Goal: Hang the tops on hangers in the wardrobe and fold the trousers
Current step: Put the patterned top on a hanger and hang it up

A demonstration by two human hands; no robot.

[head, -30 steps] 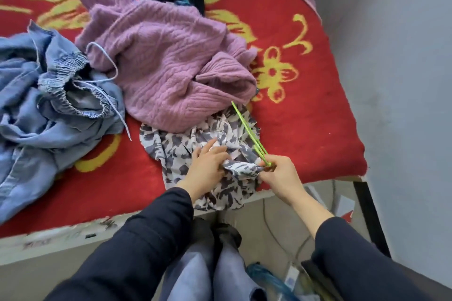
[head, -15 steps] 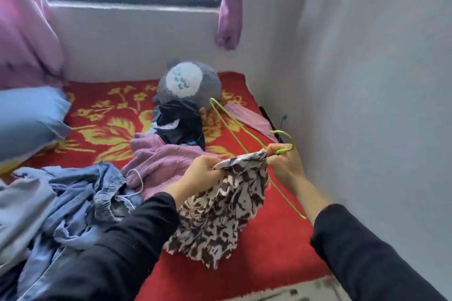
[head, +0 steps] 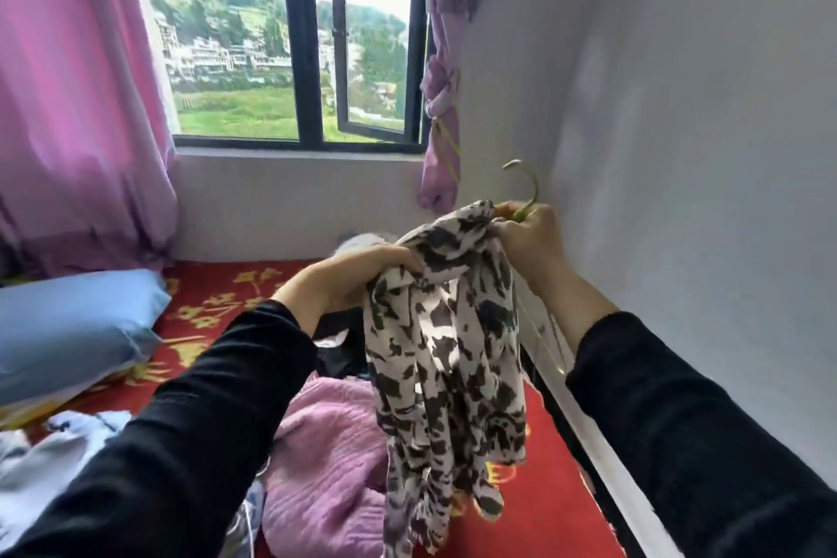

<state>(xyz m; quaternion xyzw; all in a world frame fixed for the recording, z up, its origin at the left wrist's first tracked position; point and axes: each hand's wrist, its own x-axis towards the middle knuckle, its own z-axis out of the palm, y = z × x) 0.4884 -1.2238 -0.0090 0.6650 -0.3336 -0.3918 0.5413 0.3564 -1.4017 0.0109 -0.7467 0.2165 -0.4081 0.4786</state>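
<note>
A black-and-white patterned top (head: 448,344) hangs in the air above the bed, draped over a thin green hanger (head: 527,190). My right hand (head: 530,236) grips the hanger just under its hook, together with the top's upper edge. My left hand (head: 358,272) clutches the top's fabric on the left side. Only the hook and a thin stretch of the hanger's lower wire near my right forearm show; the rest is inside the cloth. A pink knitted top (head: 326,462) lies on the bed below.
The bed has a red cover with yellow flowers (head: 217,308). A blue pillow (head: 72,331) lies at left, blue garments (head: 40,449) at lower left. Dark clothing (head: 339,349) sits behind the top. A grey wall (head: 702,150) runs close on the right; window and pink curtains (head: 68,104) stand ahead.
Both hands have lifted the patterned top and the hanger up off the bed. The view has tilted up from the bed edge to the window.
</note>
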